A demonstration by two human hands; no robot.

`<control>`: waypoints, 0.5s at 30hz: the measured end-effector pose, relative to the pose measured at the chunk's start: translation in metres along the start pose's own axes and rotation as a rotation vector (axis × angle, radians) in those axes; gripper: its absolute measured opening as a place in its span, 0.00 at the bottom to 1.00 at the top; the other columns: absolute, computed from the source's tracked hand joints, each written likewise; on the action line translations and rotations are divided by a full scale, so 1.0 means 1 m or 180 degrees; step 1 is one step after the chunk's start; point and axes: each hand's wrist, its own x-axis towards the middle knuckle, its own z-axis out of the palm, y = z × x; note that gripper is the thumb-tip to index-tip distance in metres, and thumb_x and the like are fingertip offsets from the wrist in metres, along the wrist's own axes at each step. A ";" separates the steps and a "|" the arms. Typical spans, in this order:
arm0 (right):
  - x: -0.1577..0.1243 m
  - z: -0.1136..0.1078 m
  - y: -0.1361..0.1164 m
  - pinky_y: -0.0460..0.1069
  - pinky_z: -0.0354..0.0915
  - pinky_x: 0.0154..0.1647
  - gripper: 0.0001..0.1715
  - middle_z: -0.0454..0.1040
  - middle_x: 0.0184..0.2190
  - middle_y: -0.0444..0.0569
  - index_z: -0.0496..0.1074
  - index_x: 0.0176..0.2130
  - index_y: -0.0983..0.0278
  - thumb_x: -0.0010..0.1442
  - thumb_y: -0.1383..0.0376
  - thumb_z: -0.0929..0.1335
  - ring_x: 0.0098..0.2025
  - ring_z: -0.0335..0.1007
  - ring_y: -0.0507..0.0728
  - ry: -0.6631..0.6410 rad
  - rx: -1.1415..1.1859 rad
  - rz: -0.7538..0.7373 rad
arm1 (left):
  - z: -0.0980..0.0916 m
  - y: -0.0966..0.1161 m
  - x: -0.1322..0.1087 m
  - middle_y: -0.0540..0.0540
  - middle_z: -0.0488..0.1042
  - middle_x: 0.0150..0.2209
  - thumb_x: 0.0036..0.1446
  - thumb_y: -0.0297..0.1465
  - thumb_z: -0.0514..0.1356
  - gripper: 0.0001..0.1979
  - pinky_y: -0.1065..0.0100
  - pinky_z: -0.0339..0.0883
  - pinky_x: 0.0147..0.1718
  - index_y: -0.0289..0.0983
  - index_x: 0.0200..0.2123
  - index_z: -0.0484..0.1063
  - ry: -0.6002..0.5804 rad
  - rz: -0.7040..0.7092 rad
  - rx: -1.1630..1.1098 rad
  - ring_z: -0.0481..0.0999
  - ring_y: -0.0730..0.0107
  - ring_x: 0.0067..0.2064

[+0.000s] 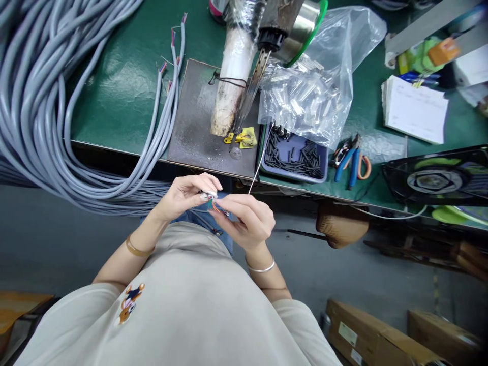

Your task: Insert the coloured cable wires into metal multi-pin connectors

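Note:
Close in front of my body, past the bench edge, my left hand (pixel 183 197) pinches the end of a cable between thumb and fingertips. Thin coloured wires (pixel 214 206), green, orange and red among them, fan out there. My right hand (pixel 249 218) meets it from the other side, thumb and fingers closed on these wires. A small whitish piece shows at the left fingertips; its kind is too small to make out. Fingers partly hide the wire ends. Above the hands, a thin pale strand of solder (pixel 259 165) hangs down from the bench.
Grey cables (pixel 46 101) lie in a thick coil at left, stripped ends on the green bench. A soldering iron (pixel 251 86) points down over a dark plate (pixel 194 117). Nearby are a tray (pixel 323 170) of black sleeves, a bag of connectors (pixel 305 96), pliers (pixel 353 162) and a fan (pixel 434 180).

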 end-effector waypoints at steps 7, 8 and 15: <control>0.002 0.004 0.000 0.45 0.70 0.29 0.11 0.82 0.33 0.43 0.75 0.42 0.57 0.61 0.72 0.72 0.32 0.78 0.50 -0.0029 -0.0278 0.0160 | 0.005 0.002 -0.002 0.44 0.79 0.32 0.54 0.36 0.72 0.08 0.65 0.75 0.38 0.39 0.34 0.80 0.0129 -0.0198 0.0083 0.80 0.66 0.37; 0.002 0.005 0.001 0.45 0.68 0.28 0.09 0.81 0.32 0.43 0.75 0.40 0.58 0.61 0.72 0.72 0.31 0.76 0.50 0.0042 -0.0226 0.0326 | 0.008 0.002 -0.002 0.45 0.79 0.32 0.54 0.36 0.72 0.09 0.68 0.75 0.35 0.37 0.34 0.79 0.0211 -0.0263 0.0076 0.80 0.69 0.34; 0.005 0.007 0.007 0.46 0.46 0.19 0.05 0.70 0.27 0.39 0.75 0.31 0.62 0.61 0.67 0.71 0.19 0.46 0.43 0.0091 0.0908 0.2122 | 0.025 0.008 -0.001 0.53 0.71 0.20 0.54 0.39 0.71 0.15 0.76 0.65 0.17 0.35 0.34 0.73 0.0493 -0.0852 0.0017 0.71 0.77 0.19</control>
